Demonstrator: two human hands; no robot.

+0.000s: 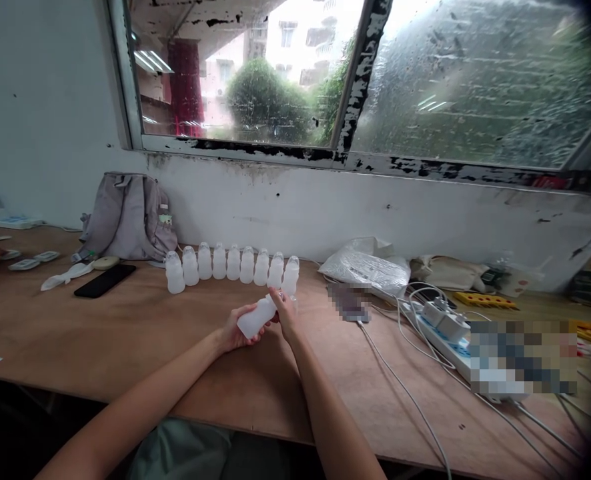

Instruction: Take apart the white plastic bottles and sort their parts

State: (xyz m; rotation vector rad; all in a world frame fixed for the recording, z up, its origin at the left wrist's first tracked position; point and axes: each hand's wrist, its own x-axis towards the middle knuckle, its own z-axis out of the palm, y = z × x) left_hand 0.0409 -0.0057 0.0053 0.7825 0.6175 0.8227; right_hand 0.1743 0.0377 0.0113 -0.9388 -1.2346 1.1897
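A frosted white bottle lies tilted in my left hand, its base toward me and its neck pointing up to the right. The fingers of that hand are wrapped round the bottle's body. My right hand is closed at the neck end, and its fingers hide most of the top. Just beyond my hands, a curved row of several similar bottles stands upright with clear caps on. Close behind my right hand is the row's rightmost bottle.
A grey backpack leans on the wall at the left, with a black phone before it. To the right lie a plastic bag, a blurred-out device on a cable, and a power strip with chargers. White cables cross the wooden table.
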